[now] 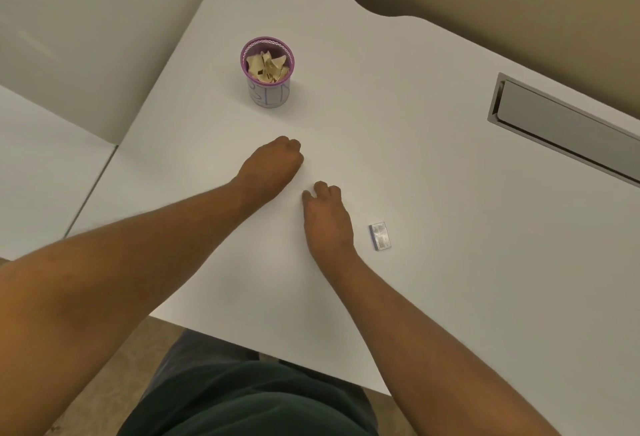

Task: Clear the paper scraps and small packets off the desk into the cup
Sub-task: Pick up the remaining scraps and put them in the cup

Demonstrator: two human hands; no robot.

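A purple mesh cup (267, 89) with a white paper label stands upright on the white desk (433, 193), and several tan paper scraps (266, 65) fill it. A small packet (380, 236) with a blue edge lies flat on the desk, just right of my right hand. My left hand (273, 164) hovers below the cup with its fingers curled into a fist; whether it holds anything is hidden. My right hand (327, 214) rests on the desk surface, fingers bent and slightly apart, holding nothing.
A grey cable tray slot (561, 124) is set into the desk at the right. The desk's near edge runs by my body. A second white desk surface (41, 172) adjoins on the left, across a narrow seam.
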